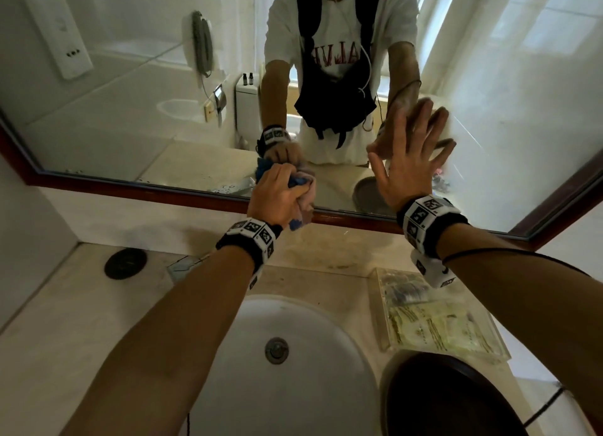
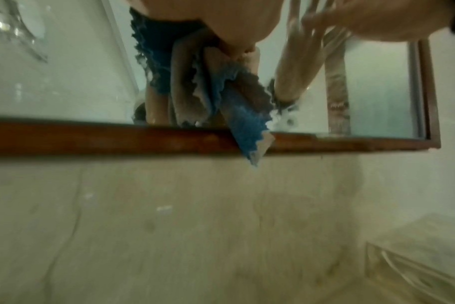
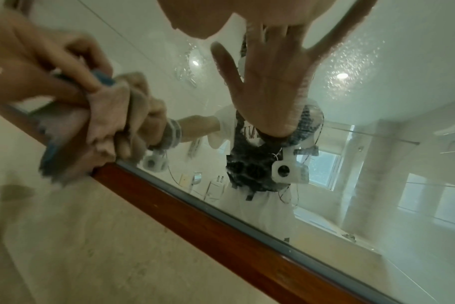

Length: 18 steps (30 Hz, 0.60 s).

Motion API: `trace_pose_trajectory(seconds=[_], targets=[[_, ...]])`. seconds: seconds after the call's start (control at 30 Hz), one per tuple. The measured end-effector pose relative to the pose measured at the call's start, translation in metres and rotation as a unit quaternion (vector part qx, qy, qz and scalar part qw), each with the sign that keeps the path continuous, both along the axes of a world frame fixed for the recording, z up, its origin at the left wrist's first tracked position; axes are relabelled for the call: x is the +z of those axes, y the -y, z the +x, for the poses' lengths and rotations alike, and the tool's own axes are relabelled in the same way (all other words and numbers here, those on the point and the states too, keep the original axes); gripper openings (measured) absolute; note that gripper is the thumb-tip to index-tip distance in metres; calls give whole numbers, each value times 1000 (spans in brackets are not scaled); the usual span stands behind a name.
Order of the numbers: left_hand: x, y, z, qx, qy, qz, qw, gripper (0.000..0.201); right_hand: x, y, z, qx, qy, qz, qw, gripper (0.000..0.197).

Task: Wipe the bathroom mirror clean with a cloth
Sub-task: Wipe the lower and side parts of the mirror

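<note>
My left hand (image 1: pixel 279 194) grips a bunched blue and beige cloth (image 1: pixel 303 195) against the bottom edge of the mirror (image 1: pixel 130 109), just above its brown wooden frame (image 1: pixel 163 192). In the left wrist view a corner of the cloth (image 2: pixel 247 127) hangs over the frame (image 2: pixel 117 137). My right hand (image 1: pixel 411 161) is open with fingers spread, its palm flat on the glass to the right of the cloth. The right wrist view shows the cloth (image 3: pixel 104 115) in the left hand (image 3: pixel 39 67), and the reflected palm. Water droplets (image 3: pixel 351 61) speckle the glass.
A white sink (image 1: pixel 293 354) with a metal drain (image 1: pixel 276 350) lies below my arms in a beige marble counter (image 1: pixel 65 321). A clear tray (image 1: pixel 440 318) of packets sits right of it, beside a dark round object (image 1: pixel 450 399). A black round cap (image 1: pixel 125 263) sits at the left.
</note>
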<state>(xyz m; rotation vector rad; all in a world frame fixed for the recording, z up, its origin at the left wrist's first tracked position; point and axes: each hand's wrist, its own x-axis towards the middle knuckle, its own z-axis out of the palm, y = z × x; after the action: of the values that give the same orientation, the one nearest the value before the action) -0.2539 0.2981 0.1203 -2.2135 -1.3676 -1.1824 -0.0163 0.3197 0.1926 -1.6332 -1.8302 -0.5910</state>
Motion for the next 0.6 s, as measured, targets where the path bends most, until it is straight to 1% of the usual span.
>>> trace_pose_trajectory(seconds=[0.03,0.07,0.1,0.13,0.17,0.2,0.27,0.33,0.37,0.4,0.47,0.5,0.57,0.6], targets=[[-13,3,-4,13,-16,-29,999,34,1,1,-2,3,-9,-4,1000,79],[-27,3,-6,21,-8,-38,999,29,2,1,-5,2,-14,-5,1000,80],[-37,4,-6,14,-1,-41,999,18,2,2,-5,-1,-16,-7,1000,81],[-47,4,-6,6,-5,-26,1000,9,2,2,-6,-4,-14,-8,1000,82],[-51,4,-6,6,-4,-5,1000,18,2,2,-8,-7,-11,-9,1000,83],[-54,1,-6,13,-6,12,1000,22,3,3,-9,-7,-11,-12,1000,83],[-41,7,-2,23,52,-21,998,13,6,6,-10,-1,-19,-20,1000,82],[-21,11,-3,26,151,-33,988,22,8,9,-10,0,-21,-24,999,82],[-9,13,-2,12,178,-43,983,21,9,10,-11,-1,-21,-25,999,82],[1,14,-3,9,167,-42,985,19,11,10,-14,-1,-24,-26,999,82],[16,9,-9,20,116,-47,992,22,17,11,-23,6,-25,-22,999,82],[21,5,-14,19,114,-48,992,26,21,12,-30,14,-14,-12,1000,82],[31,-5,-24,45,129,2,991,32,32,13,-45,43,17,11,999,80],[36,-9,-29,50,122,19,991,33,38,12,-54,63,29,18,997,79]])
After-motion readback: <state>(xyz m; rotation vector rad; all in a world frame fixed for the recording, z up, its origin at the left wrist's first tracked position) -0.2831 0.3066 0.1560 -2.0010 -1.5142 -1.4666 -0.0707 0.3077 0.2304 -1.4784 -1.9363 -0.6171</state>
